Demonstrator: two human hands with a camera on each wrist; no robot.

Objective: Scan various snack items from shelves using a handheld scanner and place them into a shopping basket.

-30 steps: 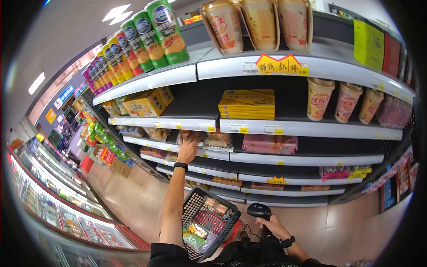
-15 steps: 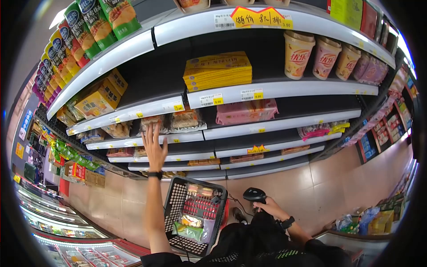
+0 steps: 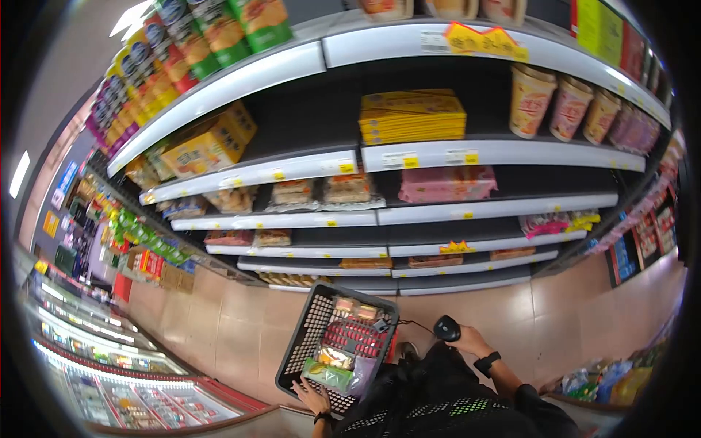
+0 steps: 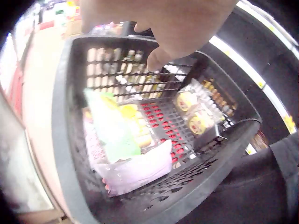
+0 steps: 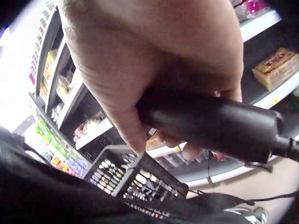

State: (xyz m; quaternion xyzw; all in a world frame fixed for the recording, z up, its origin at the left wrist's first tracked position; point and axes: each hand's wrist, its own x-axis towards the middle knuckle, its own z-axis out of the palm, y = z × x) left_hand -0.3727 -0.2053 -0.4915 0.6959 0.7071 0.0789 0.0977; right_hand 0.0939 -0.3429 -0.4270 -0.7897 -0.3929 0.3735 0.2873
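My left hand is low at the near left of the black plastic basket, fingers spread and holding nothing. In the left wrist view that hand overlaps the basket's rim from above. Inside the basket lie a green packet, a pale purple packet and small clear-wrapped packs. My right hand grips a black handheld barcode scanner out to the basket's right. In the right wrist view the fingers wrap the scanner's dark handle.
Ahead stands a curved shelf unit with yellow boxes, drink cups, a pink package and two bagged baked goods. Tall snack cans line the top left. A glass-topped freezer case runs along the left.
My left hand has left the bagged baked goods on the shelf and come down and back to the basket. The baked goods stay on the shelf. My right hand keeps holding the scanner.
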